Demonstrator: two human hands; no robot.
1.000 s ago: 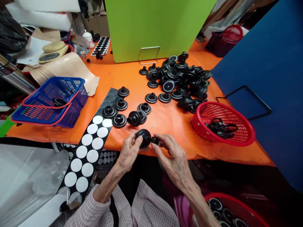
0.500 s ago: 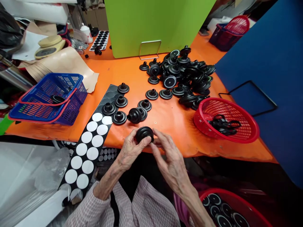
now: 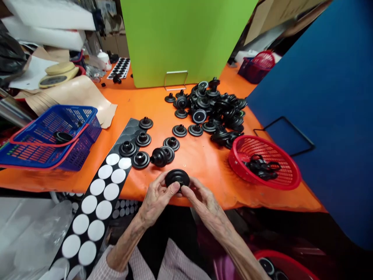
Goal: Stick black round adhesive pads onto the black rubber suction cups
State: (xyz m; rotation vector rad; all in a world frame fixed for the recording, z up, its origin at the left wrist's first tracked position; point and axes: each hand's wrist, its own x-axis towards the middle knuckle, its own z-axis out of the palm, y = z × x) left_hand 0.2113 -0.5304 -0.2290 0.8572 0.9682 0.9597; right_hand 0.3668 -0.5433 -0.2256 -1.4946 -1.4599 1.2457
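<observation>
Two-handed work on a black disc (image 3: 177, 177)

Left hand (image 3: 155, 197) and right hand (image 3: 204, 199) clamp it above the near edge of the orange table (image 3: 204, 165); a fitting step seems in hand, and the next move likely calls for steady pressure

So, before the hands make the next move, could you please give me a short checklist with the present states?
1. Left hand on the disc: ok.
2. Right hand on the disc: ok.
3. Disc's near side undamaged: cannot tell, the hands partly cover it.
4. Strip free of loose discs: not ok, one disc sits on it.
5. Red basket upright: ok, black parts inside.
</observation>
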